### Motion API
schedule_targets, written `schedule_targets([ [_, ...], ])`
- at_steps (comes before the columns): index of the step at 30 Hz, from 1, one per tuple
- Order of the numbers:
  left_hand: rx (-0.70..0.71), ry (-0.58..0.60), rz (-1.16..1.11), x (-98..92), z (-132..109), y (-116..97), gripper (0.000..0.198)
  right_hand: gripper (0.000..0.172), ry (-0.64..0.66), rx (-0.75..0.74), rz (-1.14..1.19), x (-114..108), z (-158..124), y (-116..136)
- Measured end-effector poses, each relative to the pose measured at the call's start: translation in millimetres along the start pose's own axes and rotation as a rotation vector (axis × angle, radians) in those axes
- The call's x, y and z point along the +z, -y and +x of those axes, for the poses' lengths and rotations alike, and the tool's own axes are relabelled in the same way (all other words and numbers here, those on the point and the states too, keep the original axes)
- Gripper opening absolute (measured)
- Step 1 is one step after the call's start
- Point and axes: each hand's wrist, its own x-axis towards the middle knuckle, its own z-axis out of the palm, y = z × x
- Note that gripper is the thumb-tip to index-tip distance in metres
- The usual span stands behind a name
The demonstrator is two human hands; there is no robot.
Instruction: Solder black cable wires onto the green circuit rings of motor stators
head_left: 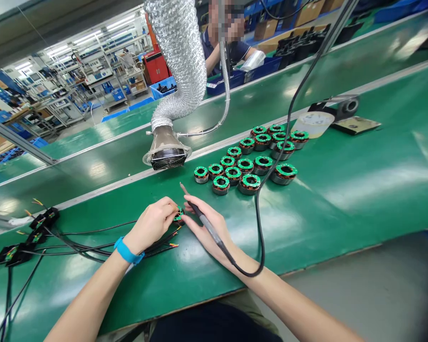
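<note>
My left hand (pixel 154 222), with a blue wristband (pixel 127 251), is closed in a pinch at a small motor stator (pixel 179 216) with a green circuit board on top. Thin coloured wires show at its fingertips, partly hidden by the fingers. A soldering iron (pixel 207 225) lies in my right hand (pixel 214 228), its tip pointing up and away, apart from the stator. The thumb and fingers of that hand reach to the stator's right side. Several black cables (pixel 92 249) with bared coloured ends run beside and under my left hand.
Several stators (pixel 249 183) stand grouped at the right on the green bench (pixel 328 218). A fume extractor hood (pixel 167 154) hangs above the bench's back edge. Black housings (pixel 39 232) lie left; a plastic tub (pixel 314 122) stands back right. The iron's cord (pixel 259 228) loops beside my right forearm. A person (pixel 224 42) sits opposite.
</note>
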Motion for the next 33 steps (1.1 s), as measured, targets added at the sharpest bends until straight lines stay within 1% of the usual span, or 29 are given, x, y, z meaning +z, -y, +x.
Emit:
schedule_targets([
  [2,-0.011,0.013,0.002,-0.3,1.0,-1.2,0.018,0.024,-0.123,-0.04,-0.07,-9.7,-1.8,11.5],
  [3,-0.015,0.017,0.003,-0.4,1.2,-1.9,0.018,0.018,-0.178,-0.067,-0.108,-14.5,-3.0,16.9],
  [4,-0.02,0.02,0.004,-0.5,1.2,-2.6,0.018,0.018,-0.216,-0.101,-0.144,-18.9,-4.2,21.6],
  [6,-0.032,0.019,0.004,-0.3,0.5,-4.2,0.017,0.025,-0.231,-0.179,-0.191,-24.9,-6.4,28.1],
  [10,-0.059,0.009,0.027,2.9,-2.9,-7.7,0.018,0.027,-0.168,-0.3,-0.223,-25.9,-8.1,31.3],
  [16,-0.065,-0.025,0.09,10.3,-7.7,-11.0,0.025,0.025,-0.091,-0.338,-0.249,-20.7,-5.8,28.0],
  [23,-0.056,-0.025,0.091,12.0,-8.4,-10.6,0.028,0.025,-0.039,-0.354,-0.302,-18.0,-4.5,24.9],
  [31,-0.057,-0.004,0.103,13.0,-8.3,-11.0,0.028,0.019,0.024,-0.529,-0.392,-14.7,-6.2,21.7],
  [33,-0.059,-0.004,0.103,13.0,-8.3,-11.1,0.028,0.018,0.029,-0.552,-0.41,-13.9,-6.8,22.1],
])
